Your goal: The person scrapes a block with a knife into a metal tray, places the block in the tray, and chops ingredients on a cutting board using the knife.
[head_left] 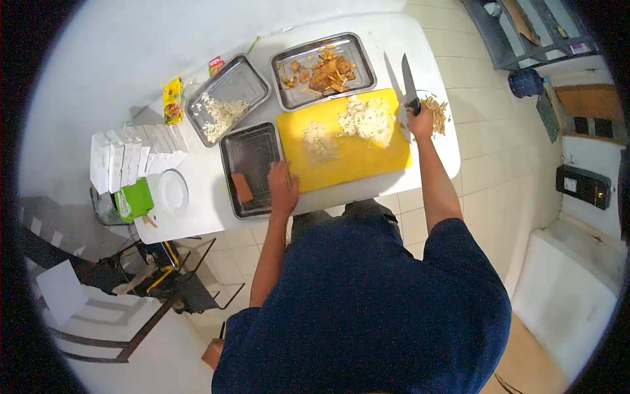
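Observation:
My right hand (421,123) is closed around the black handle of a kitchen knife (409,75), its blade pointing up and away from me. Beneath and beside that hand lies a heap of brownish peelings or scraps (436,113). My left hand (283,189) rests with fingers extended where a dark metal tray (252,141) meets the yellow cutting board (341,172). In that tray sits an orange-brown rectangular piece (242,188). Two piles of pale chopped food are on the board, a larger pile (365,120) and a finer pile (319,140).
A second tray (252,72) holds chopped white bits; a third tray (282,49) holds brown and yellow pieces. White boxes (134,151), a yellow packet (172,100), a white plate (173,192) and a green package (134,199) occupy the table's left side. A wall borders the far edge.

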A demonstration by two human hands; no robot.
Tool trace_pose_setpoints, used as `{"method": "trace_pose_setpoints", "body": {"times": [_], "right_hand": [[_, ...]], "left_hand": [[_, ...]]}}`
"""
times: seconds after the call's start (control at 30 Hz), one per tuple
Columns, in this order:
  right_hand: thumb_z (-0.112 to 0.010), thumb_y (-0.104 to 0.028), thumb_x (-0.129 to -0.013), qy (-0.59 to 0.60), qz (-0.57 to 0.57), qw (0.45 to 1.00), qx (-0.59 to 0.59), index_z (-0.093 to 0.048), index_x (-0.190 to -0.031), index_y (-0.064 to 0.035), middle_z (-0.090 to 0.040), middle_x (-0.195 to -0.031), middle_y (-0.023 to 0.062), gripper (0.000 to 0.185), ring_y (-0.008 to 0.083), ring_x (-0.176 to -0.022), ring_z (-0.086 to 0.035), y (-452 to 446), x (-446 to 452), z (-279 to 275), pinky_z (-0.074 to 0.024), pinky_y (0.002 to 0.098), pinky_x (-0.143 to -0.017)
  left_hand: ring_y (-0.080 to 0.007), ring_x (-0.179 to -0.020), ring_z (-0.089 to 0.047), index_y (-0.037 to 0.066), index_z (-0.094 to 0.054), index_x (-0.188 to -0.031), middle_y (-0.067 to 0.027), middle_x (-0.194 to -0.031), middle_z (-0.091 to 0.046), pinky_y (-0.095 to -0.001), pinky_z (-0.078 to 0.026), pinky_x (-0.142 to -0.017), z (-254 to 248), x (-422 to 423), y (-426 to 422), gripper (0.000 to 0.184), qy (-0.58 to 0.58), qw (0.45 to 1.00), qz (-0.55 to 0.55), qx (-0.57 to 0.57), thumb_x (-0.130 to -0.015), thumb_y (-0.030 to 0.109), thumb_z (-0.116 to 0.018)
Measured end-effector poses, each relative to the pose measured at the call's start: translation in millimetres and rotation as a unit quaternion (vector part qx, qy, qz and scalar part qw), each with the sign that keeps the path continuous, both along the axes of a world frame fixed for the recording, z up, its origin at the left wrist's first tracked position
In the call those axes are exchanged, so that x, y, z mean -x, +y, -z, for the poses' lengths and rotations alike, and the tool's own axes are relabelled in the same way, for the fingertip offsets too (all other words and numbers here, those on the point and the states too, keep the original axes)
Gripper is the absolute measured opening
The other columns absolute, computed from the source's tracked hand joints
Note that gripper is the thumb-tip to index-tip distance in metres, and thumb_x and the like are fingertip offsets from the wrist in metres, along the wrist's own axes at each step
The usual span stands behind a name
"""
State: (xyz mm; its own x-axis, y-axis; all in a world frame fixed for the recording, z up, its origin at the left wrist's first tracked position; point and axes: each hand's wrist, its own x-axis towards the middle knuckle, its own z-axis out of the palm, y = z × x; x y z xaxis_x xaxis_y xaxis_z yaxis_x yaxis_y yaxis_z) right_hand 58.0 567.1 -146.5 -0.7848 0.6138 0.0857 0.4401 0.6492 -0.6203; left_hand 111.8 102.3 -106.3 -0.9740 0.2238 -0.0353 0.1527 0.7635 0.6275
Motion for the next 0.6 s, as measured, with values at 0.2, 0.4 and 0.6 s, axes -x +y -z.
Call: {"method": "trace_pose_setpoints", "body": {"times": [0.2, 0.4, 0.6], "right_hand": [[-0.068, -0.017, -0.081, -0.048, 0.002, 0.998, -0.027, -0.069, -0.093, -0.0047, -0.069, -0.088, 0.0196, 0.017, 0.0376, -0.084, -0.067, 22, 22, 23, -0.0519, 0.0464, -0.075], [-0.073, -0.018, -0.079, -0.052, -0.016, 0.998, -0.036, -0.067, -0.098, -0.0033, -0.068, -0.091, 0.0207, 0.025, 0.0415, -0.086, -0.065, 25, 21, 28, -0.0514, 0.0486, -0.075], [-0.072, -0.019, -0.08, -0.069, 0.001, 0.997, 0.033, -0.066, -0.095, -0.0025, -0.068, -0.088, 0.0215, 0.023, 0.0403, -0.083, -0.066, 19, 21, 2, -0.0513, 0.049, -0.072]], "left_hand": [[-0.0429, -0.138, -0.037, 0.008, -0.056, -0.131, -0.0205, -0.139, -0.052, -0.0515, -0.026, -0.115, -8, -5, 95, 0.04, 0.024, 0.991, 0.128, -0.009, -0.093, 0.021, -0.061], [-0.0416, -0.136, -0.039, 0.007, -0.057, -0.128, -0.0199, -0.135, -0.054, -0.052, -0.028, -0.113, -10, 0, 146, 0.04, 0.011, 0.985, 0.167, -0.034, -0.091, 0.02, -0.062], [-0.0419, -0.132, -0.043, 0.005, -0.057, -0.126, -0.0198, -0.129, -0.058, -0.0518, -0.032, -0.11, -18, 7, 168, 0.038, 0.026, 0.978, 0.201, -0.055, -0.092, 0.021, -0.061]]}}
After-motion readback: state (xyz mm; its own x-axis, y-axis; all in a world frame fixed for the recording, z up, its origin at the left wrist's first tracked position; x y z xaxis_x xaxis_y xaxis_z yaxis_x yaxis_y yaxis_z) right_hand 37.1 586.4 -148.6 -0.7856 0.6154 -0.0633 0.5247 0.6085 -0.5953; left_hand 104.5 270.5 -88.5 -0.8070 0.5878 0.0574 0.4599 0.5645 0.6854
